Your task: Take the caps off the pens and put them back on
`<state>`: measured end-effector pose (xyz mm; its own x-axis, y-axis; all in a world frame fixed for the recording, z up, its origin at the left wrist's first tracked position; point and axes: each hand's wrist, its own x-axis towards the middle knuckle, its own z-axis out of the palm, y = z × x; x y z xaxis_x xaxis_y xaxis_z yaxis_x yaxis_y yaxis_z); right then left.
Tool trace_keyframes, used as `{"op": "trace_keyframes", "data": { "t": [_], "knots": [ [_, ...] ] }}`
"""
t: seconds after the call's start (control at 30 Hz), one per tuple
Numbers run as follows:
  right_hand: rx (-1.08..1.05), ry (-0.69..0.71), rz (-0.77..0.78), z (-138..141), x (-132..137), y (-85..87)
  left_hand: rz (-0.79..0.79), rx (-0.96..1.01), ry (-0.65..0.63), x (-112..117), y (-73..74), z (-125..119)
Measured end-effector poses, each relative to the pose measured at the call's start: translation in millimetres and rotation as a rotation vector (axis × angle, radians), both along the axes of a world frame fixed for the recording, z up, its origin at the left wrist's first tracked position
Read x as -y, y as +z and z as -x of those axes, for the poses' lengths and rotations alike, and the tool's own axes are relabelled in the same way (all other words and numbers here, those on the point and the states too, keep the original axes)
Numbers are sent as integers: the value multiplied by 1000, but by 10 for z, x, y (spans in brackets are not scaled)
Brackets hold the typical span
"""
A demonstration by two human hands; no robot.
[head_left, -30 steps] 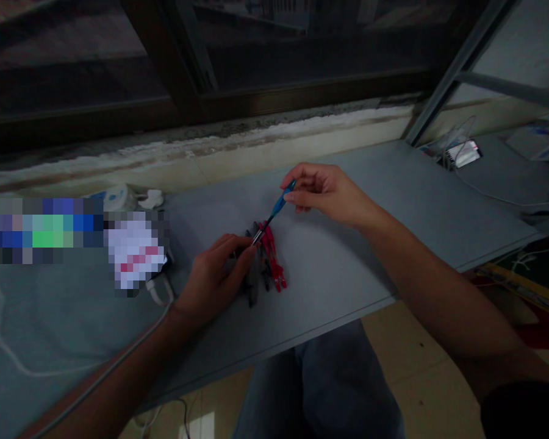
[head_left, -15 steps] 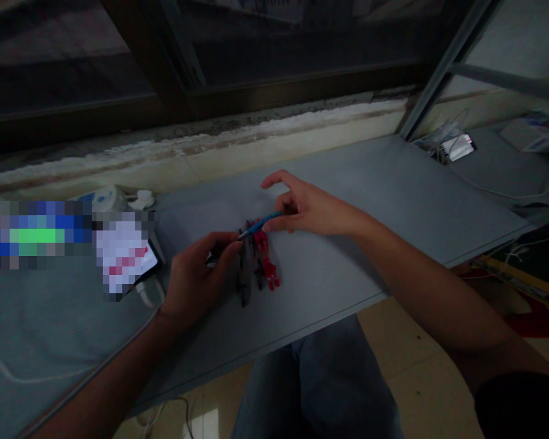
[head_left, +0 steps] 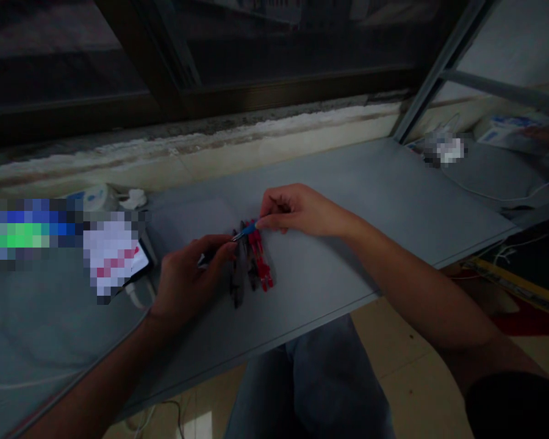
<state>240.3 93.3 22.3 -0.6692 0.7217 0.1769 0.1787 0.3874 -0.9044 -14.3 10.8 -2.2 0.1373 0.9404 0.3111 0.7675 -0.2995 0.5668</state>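
A slim blue-handled tool (head_left: 247, 231) with a metal tip lies across the space between my hands, above several small parts. My right hand (head_left: 297, 210) pinches its blue end. My left hand (head_left: 192, 274) curls around the metal tip, and the fingers hide how far it reaches. A pale sliver shows by my left palm, too dark to name. Just below the tool lie a red plastic part (head_left: 259, 262) and a black plastic part (head_left: 238, 274), side by side on the grey tabletop (head_left: 348, 183).
A pixelated phone-like object (head_left: 112, 256) with a white cable (head_left: 137, 297) sits left of my left hand. A white round item (head_left: 96, 198) stands by the window sill (head_left: 210, 143). Cables and papers (head_left: 507, 134) lie at the far right. My jeans-covered legs (head_left: 306, 390) are below the table edge.
My right hand has moved left and closed on the blue tool, which now lies flatter and looks shorter between my hands. The whole view has shifted slightly.
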Motion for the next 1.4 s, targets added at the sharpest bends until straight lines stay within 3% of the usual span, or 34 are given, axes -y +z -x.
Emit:
{"op": "trace_keyframes", "data": {
  "t": [0.1, 0.3, 0.6, 0.67, 0.83, 0.9, 1.07, 1.27, 1.4],
  "knots": [
    [129, -47, -18, -27, 0, 16, -6, 13, -20, -1, -5, 2],
    [129, 90, -88, -66, 40, 94, -113, 34, -21, 33, 11, 1],
    [109, 39, 112, 15, 141, 142, -439, -108, -152, 82, 19, 22],
    [77, -8, 152, 26, 136, 133, -406, -69, -207, 87, 22, 12],
    [-70, -144, 189, 48, 107, 114, -244, -14, -647, 117, 76, -47],
    [-96, -158, 170, 54, 104, 109, -218, -33, -727, 123, 94, -65],
    [-80, -163, 134, 64, 100, 67, -204, -114, -764, 136, 73, -48],
    [-79, -220, 101, 22, 80, 93, -303, -110, -657, 234, 95, -61],
    [-74, -194, 95, 18, 89, 108, -265, -84, -738, 245, 123, -112]
  ]
}}
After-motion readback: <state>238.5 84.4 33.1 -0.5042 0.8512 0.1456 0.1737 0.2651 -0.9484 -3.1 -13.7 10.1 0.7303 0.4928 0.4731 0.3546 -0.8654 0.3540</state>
